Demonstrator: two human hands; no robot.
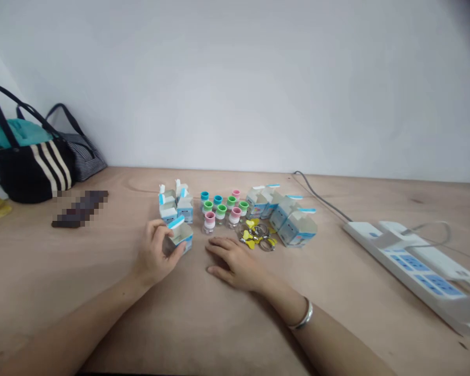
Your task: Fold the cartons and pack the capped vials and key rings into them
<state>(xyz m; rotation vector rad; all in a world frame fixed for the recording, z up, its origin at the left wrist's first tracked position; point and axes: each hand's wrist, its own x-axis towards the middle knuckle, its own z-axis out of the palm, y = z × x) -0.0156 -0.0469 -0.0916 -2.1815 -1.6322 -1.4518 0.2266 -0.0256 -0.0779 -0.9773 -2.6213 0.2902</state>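
My left hand [156,254] has its fingers and thumb around a small blue-and-white cardboard box [185,241] whose top flap stands open. Flat on the table, my right hand [235,262] has its fingers stretched out and holds nothing. Just beyond it stand several small clear bottles with coloured rims, among them a pink-rimmed bottle [209,223], a green-rimmed bottle [221,213] and a blue-rimmed bottle [204,198]. Metal rings with yellow tags [254,237] lie in a pile right of the bottles. More open boxes stand behind the held one, including a small box [185,210].
Several open boxes [297,230] stand in a row on the right. A white power strip [411,271] with a grey cable [323,196] lies further right. On the left are a dark flat object [80,209], a black striped bag [31,169] and a grey bag [86,156].
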